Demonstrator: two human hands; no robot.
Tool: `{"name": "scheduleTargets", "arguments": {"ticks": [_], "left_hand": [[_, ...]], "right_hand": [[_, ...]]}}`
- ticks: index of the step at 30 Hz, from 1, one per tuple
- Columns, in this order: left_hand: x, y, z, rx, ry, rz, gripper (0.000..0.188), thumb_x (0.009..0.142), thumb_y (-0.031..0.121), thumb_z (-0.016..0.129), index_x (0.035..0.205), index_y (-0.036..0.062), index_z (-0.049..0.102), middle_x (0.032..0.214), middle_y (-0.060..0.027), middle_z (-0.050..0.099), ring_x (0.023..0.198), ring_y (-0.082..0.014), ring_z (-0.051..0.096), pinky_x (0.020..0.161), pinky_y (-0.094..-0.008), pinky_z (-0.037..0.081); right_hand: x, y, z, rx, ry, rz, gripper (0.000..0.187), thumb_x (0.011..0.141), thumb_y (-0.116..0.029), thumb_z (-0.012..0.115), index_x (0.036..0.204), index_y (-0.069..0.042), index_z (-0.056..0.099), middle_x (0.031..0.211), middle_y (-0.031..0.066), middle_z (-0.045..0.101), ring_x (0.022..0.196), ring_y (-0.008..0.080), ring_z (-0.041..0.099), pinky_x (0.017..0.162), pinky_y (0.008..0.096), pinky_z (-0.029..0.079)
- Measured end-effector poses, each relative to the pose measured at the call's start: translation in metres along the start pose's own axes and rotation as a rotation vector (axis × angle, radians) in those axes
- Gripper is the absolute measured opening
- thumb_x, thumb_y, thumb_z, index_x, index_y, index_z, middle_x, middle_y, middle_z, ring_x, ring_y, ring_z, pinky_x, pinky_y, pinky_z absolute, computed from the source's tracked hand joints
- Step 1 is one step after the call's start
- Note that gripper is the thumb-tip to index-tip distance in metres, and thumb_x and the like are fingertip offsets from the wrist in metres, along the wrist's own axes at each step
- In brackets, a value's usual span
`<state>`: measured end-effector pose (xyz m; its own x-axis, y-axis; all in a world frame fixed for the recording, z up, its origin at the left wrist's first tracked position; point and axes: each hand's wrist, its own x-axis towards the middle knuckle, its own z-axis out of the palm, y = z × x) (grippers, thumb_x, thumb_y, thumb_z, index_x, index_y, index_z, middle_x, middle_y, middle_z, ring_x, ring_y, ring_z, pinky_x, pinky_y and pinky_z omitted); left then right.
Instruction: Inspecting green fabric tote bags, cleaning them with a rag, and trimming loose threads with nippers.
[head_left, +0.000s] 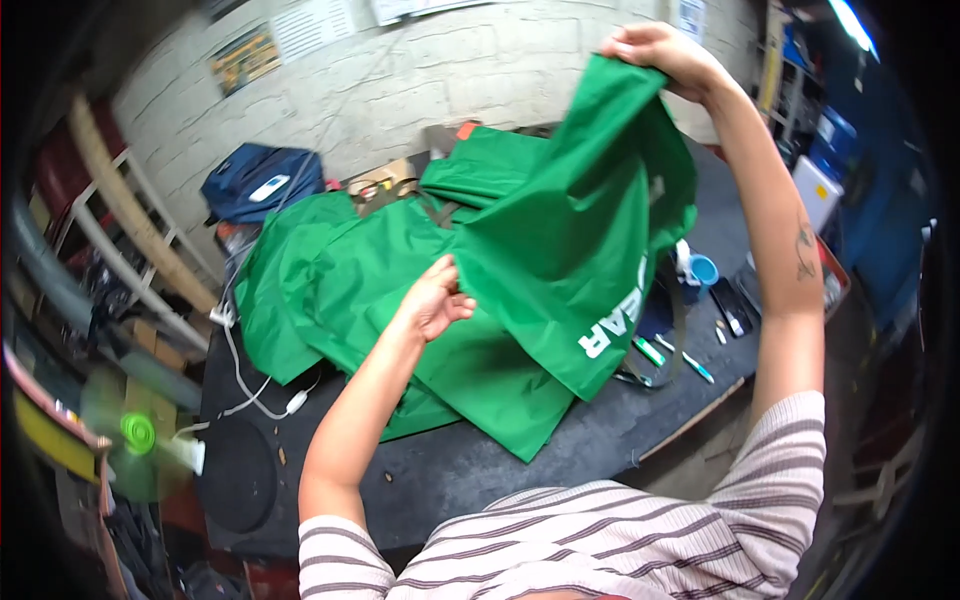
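Observation:
A large sheet of green fabric (560, 230) with white printed lettering is spread in folds over the dark table. High at the upper right, my right hand (665, 58) is closed on one corner, so that part of the cloth hangs down from it. Lower and to the left, my left hand (437, 300) pinches the edge of the raised part, its fingers curled. Beneath and behind the lifted part, more green cloth (340, 250) lies crumpled on the table's left half.
A dark table (480, 495) bears a phone (731, 307), a light blue cup (703, 269), pens (686, 360) and a white cable (245, 365). At the back left sits a navy bag (262, 182) against a white brick wall (420, 85). A green fan (138, 432) stands left.

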<state>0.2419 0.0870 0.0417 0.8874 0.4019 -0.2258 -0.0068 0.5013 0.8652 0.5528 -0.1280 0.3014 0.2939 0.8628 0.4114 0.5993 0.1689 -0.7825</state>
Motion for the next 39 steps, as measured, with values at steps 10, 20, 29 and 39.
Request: {"name": "scheduleTargets", "arguments": {"ticks": [10, 20, 29, 39], "left_hand": [[-0.003, 0.072, -0.019, 0.105, 0.194, 0.228, 0.007, 0.085, 0.012, 0.065, 0.088, 0.0093, 0.059, 0.073, -0.0019, 0.061, 0.058, -0.015, 0.059, 0.055, -0.028, 0.055], [-0.131, 0.286, 0.047, 1.157, 0.463, 1.44, 0.017, 0.086, 0.012, 0.061, 0.098, 0.002, 0.068, 0.085, -0.0095, 0.068, 0.058, -0.0113, 0.061, 0.056, -0.0234, 0.052], [-0.16, 0.307, 0.022, 0.782, 0.216, 0.866, 0.049, 0.083, 0.012, 0.063, 0.13, 0.0087, 0.051, 0.093, -0.0043, 0.066, 0.061, -0.0014, 0.057, 0.044, -0.0092, 0.041], [-0.156, 0.336, 0.011, 1.373, 0.605, 1.022, 0.044, 0.08, 0.015, 0.063, 0.122, 0.0069, 0.057, 0.074, -0.0037, 0.063, 0.062, -0.0099, 0.058, 0.054, -0.025, 0.047]], "right_hand": [[0.003, 0.026, -0.038, -0.816, 0.135, 0.096, 0.008, 0.081, -0.009, 0.064, 0.087, -0.008, 0.069, 0.067, 0.0025, 0.062, 0.069, 0.0102, 0.059, 0.063, 0.0255, 0.048], [0.02, -0.018, -0.017, -0.96, 0.494, -0.526, 0.021, 0.074, -0.001, 0.06, 0.091, -0.004, 0.07, 0.077, 0.0107, 0.068, 0.069, 0.0139, 0.063, 0.063, 0.0264, 0.051], [0.012, -0.038, -0.007, -0.245, 0.277, -0.163, 0.022, 0.091, -0.015, 0.055, 0.108, -0.012, 0.069, 0.076, 0.0003, 0.066, 0.055, 0.0032, 0.055, 0.043, 0.0169, 0.035], [0.112, -0.011, -0.006, -0.753, 0.574, -0.519, 0.016, 0.082, -0.023, 0.061, 0.085, -0.01, 0.07, 0.072, 0.0151, 0.066, 0.059, 0.0195, 0.059, 0.058, 0.0354, 0.049]]}}
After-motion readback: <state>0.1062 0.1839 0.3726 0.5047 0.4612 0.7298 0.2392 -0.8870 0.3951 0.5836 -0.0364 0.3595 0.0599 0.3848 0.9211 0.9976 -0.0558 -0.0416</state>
